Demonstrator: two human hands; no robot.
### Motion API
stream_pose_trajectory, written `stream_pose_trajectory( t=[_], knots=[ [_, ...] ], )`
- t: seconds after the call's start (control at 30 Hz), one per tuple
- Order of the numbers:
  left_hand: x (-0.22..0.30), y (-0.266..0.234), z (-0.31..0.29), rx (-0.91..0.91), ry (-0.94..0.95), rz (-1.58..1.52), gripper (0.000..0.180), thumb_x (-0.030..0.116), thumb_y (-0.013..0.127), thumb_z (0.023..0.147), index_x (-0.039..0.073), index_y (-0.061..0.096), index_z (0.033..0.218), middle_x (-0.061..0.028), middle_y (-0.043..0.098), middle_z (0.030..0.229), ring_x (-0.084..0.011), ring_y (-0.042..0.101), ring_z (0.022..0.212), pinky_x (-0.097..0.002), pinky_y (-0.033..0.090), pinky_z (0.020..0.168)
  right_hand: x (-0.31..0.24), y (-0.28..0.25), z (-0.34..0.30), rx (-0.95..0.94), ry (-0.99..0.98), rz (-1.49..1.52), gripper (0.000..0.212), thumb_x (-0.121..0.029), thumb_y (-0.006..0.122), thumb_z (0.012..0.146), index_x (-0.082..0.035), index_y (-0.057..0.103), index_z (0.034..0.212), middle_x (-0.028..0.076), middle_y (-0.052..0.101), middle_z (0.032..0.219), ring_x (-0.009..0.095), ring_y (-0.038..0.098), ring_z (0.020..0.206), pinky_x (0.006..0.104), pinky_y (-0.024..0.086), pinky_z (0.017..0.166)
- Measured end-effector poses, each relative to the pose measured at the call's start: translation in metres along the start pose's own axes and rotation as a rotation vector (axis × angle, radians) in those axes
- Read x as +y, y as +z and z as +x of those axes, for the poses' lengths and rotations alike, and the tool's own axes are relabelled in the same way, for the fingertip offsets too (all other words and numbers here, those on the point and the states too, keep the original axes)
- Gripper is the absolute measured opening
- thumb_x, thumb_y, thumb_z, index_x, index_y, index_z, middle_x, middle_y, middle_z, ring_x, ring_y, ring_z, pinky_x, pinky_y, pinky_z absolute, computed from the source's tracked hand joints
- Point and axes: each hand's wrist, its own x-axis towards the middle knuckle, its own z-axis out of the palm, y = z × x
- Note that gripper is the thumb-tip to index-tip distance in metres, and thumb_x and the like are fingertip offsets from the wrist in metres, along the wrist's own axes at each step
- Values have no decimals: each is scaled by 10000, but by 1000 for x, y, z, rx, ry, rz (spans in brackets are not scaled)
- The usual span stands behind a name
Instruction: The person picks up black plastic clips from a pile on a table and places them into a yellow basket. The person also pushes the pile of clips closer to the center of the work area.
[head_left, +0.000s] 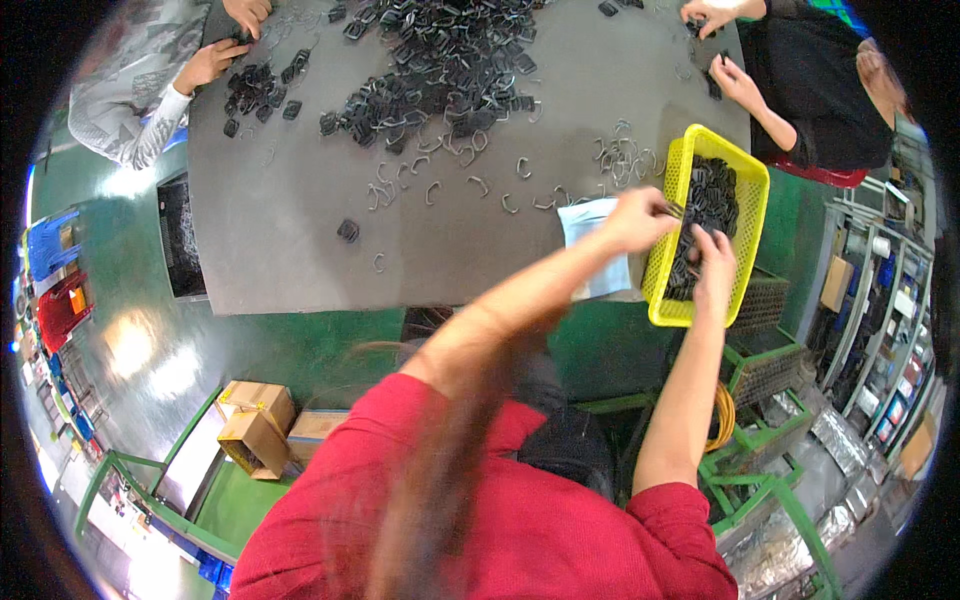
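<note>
Both my hands are at a yellow perforated plastic basket [757, 205] at the table's right front corner. Inside it lies a heap of small black parts [716, 185]. My left hand [640, 220] reaches across to the basket's left rim, its fingers pinched around a small dark piece too blurred to name. Over the heap, my right hand [713, 268] points inward with curled fingers; whether a part sits between them is hidden. Beneath my left forearm a light-blue sheet [590, 218] lies at the table edge.
A large pile of black buckle-like parts [440, 70] covers the grey table's [280, 220] far middle. Loose C-shaped metal wires [523, 168] are scattered nearer. One person's hands [208, 65] work at far left, another's [740, 85] at far right. Green metal frames [770, 490] stand beside me.
</note>
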Motion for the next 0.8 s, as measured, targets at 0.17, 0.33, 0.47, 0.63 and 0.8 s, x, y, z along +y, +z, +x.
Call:
stream_pose_trajectory(
  t=[0.17,0.33,0.47,0.63,0.8],
  knots=[
    [24,46,11,370,296,320,548,290,709,710,61,506,1165,-177,510,1179,-357,424,1162,-432,323,1004,51,-71,86,125,-105,-429,525,-328,708,754,8,538,1119,113,592,946,227,568,875,314,454,801],
    [-19,-124,-62,809,309,771,413,153,663,729,92,552,1122,-131,506,1196,-313,407,1178,-417,308,1010,36,-14,83,205,-644,-705,471,-168,663,752,-19,506,1171,169,518,1150,325,459,1109,403,354,970],
    [-75,-229,-169,1191,-22,1119,453,218,663,747,112,539,1169,-147,465,1223,-315,409,1152,-433,312,984,-22,125,19,-202,-949,-560,415,-57,614,715,-65,528,1120,122,536,1097,307,483,1067,396,384,939],
    [-111,-271,-213,1145,-37,1078,372,191,684,740,102,559,1079,-110,485,1141,-305,425,1078,-414,378,916,-56,298,-56,-669,-1151,-501,558,-120,712,682,-165,473,1184,123,435,1219,334,458,1118,407,458,883],
    [-112,-299,-223,1022,169,1042,275,47,612,767,68,548,1033,-97,516,1089,-317,464,1034,-392,423,883,-60,422,-87,-342,-1094,-784,707,-281,780,642,-193,443,1257,152,368,1283,363,329,1215,519,388,908]
  ],
)
